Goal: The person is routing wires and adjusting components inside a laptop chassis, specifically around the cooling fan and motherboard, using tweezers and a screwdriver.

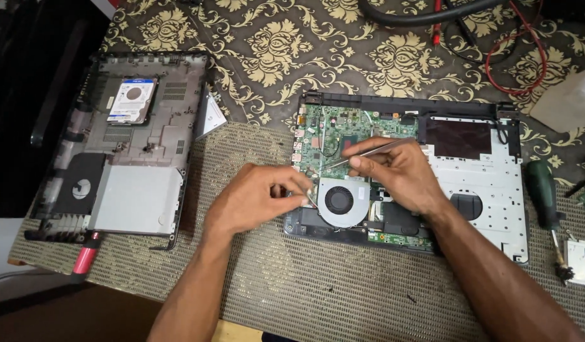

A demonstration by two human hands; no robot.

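Looking down at an opened laptop (476,183) sitting right of centre on the worktop (305,291), bottom cover off, green motherboard (330,136) and round cooling fan (340,201) exposed. Both hands are crowded over the fan area. The right hand (400,174) has its fingers pinched together on a pair of metal tweezers (368,152). Their long axis runs from upper right down to lower left, with the tips ending over the board just above the fan's top-left corner. The left hand (257,199) comes in from the lower left, fingers pressed together at the fan's left edge. It seems to pinch something thin and metallic there, but it's too small to say what.

So the spot that matters is the fan's upper-left corner. It lies just right of the left fingertips and down-left from the tweezer tips. The left hand is the nearer one, practically touching the fan housing.

Other stuff: the removed bottom cover (128,145) lies at the left of the frame with a hard drive (133,99) in it. A red-handled tool (84,258) sits at its lower edge, a green-handled screwdriver (543,193) at far right, and red and black cables (495,38) along the top.
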